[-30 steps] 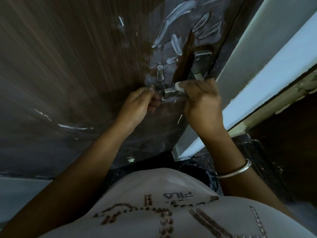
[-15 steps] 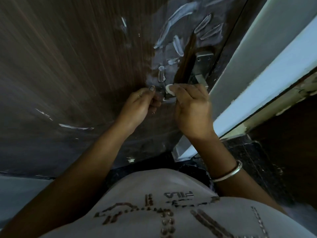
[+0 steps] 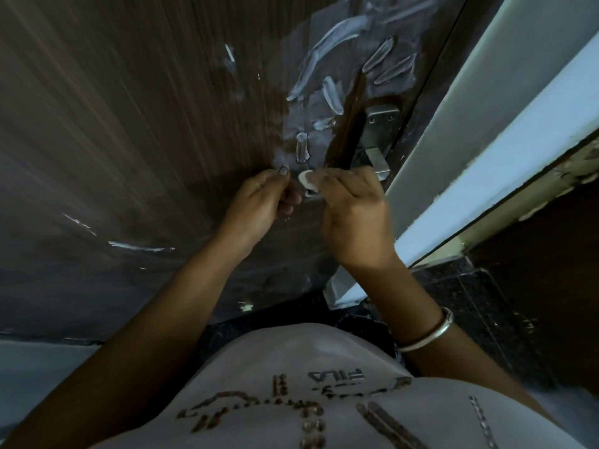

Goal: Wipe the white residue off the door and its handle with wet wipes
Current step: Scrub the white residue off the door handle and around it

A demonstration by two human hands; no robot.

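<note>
A dark wood-grain door (image 3: 146, 124) fills the view, smeared with white residue streaks (image 3: 324, 53) above and left of its metal handle plate (image 3: 377, 128). My right hand (image 3: 351, 215) pinches a small folded white wet wipe (image 3: 308, 183) at the free end of the lever, which the hand mostly hides. My left hand (image 3: 259, 202) is curled just left of the wipe, fingertips close to it; whether it grips the lever end is hidden. More thin white marks (image 3: 139, 246) sit lower left on the door.
A pale blue-white door frame (image 3: 486, 150) runs diagonally on the right, close to my right hand. Dark speckled floor (image 3: 470, 303) lies below it. A silver bangle (image 3: 428, 335) circles my right wrist. My light shirt fills the bottom.
My right hand has slid the wipe leftward along the handle, from near the plate to the lever's free end beside my left hand. The left hand has barely moved.
</note>
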